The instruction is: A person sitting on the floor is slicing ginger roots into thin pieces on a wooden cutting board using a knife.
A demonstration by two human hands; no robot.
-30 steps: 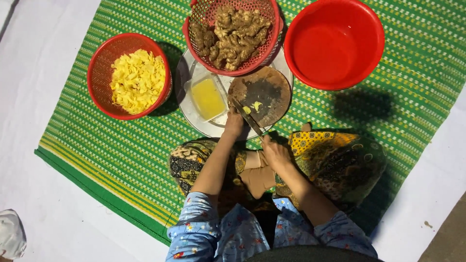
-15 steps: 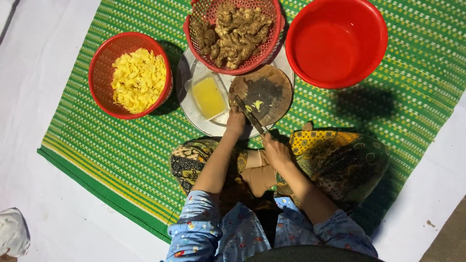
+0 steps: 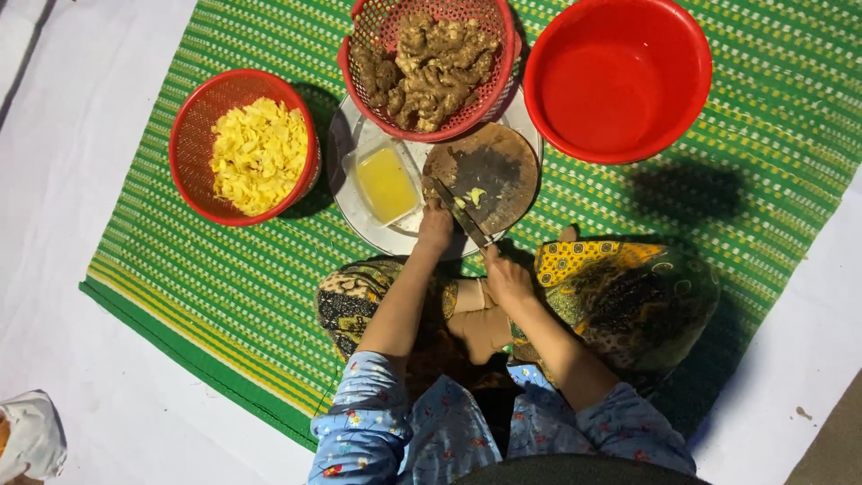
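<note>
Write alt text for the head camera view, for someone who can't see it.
A seated person's right hand holds a knife over a round wooden board, and the left hand steadies a small yellow piece there. On the green mat around it are a basket of ginger roots, a basket of yellow slices and an empty red bowl.

A green striped mat (image 3: 224, 296) covers the white floor (image 3: 81, 377). On it lie a red basket of yellow slices (image 3: 244, 148) at left, a white tray (image 3: 359, 211) centre, and a red bowl (image 3: 618, 79) far right.
</note>
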